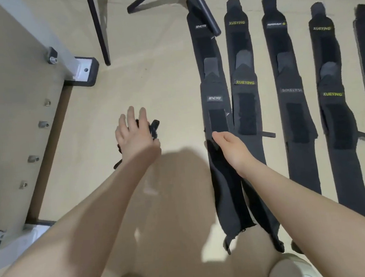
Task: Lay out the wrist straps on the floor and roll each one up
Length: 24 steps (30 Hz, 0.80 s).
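Several dark grey wrist straps lie flat on the beige floor in side-by-side columns, such as the XUEYING strap [245, 103] and the BOKEERSI strap [294, 117]. My right hand [228, 145] rests with straight fingers on the lower IIACYO strap [217, 105] in the leftmost column, about halfway along it. My left hand [133, 134] lies with spread fingers over a bunched black strap [155, 127] on the floor left of the rows. That strap's ends poke out to the right of the hand and under the wrist; the rest is hidden.
A grey metal frame with bolts and a black-capped foot [84, 69] runs along the left. Black tripod legs [100, 29] stand at the top, and one leg [206, 11] lies across the upper IIACYO strap. My shoe [294, 269] shows at the bottom.
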Each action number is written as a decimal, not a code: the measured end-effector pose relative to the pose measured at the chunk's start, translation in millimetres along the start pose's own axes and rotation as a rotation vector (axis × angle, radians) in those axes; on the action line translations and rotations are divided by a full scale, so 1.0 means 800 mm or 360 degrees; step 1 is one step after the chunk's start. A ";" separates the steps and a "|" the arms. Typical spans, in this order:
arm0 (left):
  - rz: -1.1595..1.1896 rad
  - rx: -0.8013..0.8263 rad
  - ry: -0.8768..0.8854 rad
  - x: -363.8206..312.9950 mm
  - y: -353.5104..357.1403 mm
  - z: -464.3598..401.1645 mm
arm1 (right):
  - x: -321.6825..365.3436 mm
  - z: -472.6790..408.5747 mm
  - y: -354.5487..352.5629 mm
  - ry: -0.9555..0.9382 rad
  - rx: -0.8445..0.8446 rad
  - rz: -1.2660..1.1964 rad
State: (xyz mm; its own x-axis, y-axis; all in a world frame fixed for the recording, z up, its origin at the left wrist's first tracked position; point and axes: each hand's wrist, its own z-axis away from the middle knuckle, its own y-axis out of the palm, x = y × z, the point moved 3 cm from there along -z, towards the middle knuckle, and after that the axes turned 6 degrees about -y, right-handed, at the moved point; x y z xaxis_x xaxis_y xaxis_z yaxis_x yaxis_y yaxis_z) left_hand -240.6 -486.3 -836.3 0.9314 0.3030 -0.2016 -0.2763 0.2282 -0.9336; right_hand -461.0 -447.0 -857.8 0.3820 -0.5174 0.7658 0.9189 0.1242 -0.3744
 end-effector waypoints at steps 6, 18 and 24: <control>-0.0079 0.0387 0.0774 -0.109 0.050 0.006 | 0.004 -0.052 -0.025 -0.0175 -0.0111 0.0259; -0.0208 0.0619 0.0722 -0.172 0.109 -0.049 | -0.011 -0.116 -0.042 -0.0284 0.0115 0.0904; -0.0442 0.0756 0.0721 -0.161 0.096 -0.017 | -0.017 -0.073 -0.022 -0.0524 0.0060 0.1482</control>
State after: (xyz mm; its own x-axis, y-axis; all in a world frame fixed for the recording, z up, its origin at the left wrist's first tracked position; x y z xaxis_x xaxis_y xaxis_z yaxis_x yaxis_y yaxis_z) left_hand -378.8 -520.2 -886.2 0.9608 -0.2156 -0.1743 0.0085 0.6512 -0.7589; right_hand -487.6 -491.4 -891.8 0.9571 0.0614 0.2833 0.2379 0.3918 -0.8888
